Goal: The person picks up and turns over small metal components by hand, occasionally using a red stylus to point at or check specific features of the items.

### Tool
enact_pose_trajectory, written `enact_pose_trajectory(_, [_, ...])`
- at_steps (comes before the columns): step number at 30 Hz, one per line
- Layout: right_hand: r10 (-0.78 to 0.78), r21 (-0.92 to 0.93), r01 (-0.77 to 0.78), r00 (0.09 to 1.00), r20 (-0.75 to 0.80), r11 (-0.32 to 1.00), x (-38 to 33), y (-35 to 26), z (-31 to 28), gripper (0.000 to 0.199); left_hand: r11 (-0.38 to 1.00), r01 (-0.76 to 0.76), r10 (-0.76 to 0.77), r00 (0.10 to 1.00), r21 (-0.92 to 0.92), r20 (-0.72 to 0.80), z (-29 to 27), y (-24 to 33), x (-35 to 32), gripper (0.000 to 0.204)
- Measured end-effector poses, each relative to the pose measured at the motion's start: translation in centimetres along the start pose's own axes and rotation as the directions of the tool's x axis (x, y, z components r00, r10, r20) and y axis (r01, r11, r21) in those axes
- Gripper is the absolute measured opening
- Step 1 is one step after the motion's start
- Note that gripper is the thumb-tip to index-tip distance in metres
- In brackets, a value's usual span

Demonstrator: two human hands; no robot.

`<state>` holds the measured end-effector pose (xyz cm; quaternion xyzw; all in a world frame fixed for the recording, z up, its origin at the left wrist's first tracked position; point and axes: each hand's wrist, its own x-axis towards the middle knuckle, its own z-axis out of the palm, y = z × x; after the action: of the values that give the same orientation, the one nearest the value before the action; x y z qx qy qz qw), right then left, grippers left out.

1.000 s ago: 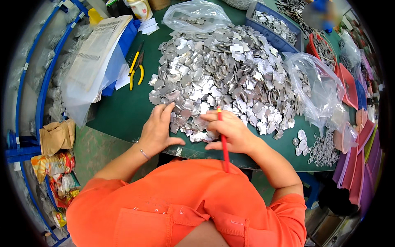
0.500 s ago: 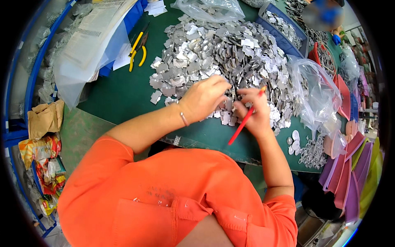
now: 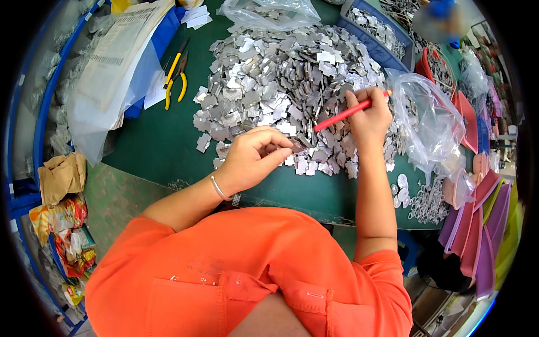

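head view: metal pieces pile [image 3: 292, 84] under both hands [image 3: 252, 160], red pen [image 3: 342, 115] in right.

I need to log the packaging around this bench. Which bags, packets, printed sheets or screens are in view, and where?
Clear plastic bag: right of the right hand, crumpled, open.
Second clear bag: top centre, holding silvery pieces.
Printed sheet in plastic sleeve: upper left, white and grey.
Brown paper bag: left edge, crumpled.
Colourful snack packets: lower left, red, yellow and orange.
No screens in view.
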<state>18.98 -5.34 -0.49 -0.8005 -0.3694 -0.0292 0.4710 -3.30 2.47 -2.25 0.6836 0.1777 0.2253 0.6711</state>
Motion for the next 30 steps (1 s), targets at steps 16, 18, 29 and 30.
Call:
enact_pose_trajectory(16, [0.299,0.625,-0.425,0.905,0.301,0.655,-8.6,-2.0,-1.1,0.02,0.901,0.276,-0.25,0.961,-0.333,0.12,2.3,0.6,1.7,0.034])
enact_pose_trajectory(18, [0.132,0.348,-0.186,0.976,0.174,0.919,-8.8,-1.0,-0.5,0.019,0.905,0.279,-0.259,0.96,-0.321,0.107,2.4,0.4,1.8,0.033])
enact_pose_trajectory(29, [-0.311,0.002,0.313,0.943,0.12,0.95,-8.2,-1.2,-0.8,0.024,0.948,0.214,-0.236,0.969,-0.235,-0.067,0.7,0.3,1.0,0.028])
enact_pose_trajectory(30, [-0.341,0.035,0.34,0.924,0.172,0.94,-8.4,-1.5,-0.6,0.024,0.953,0.19,-0.216,0.972,-0.235,-0.09,0.6,0.2,0.9,0.028])
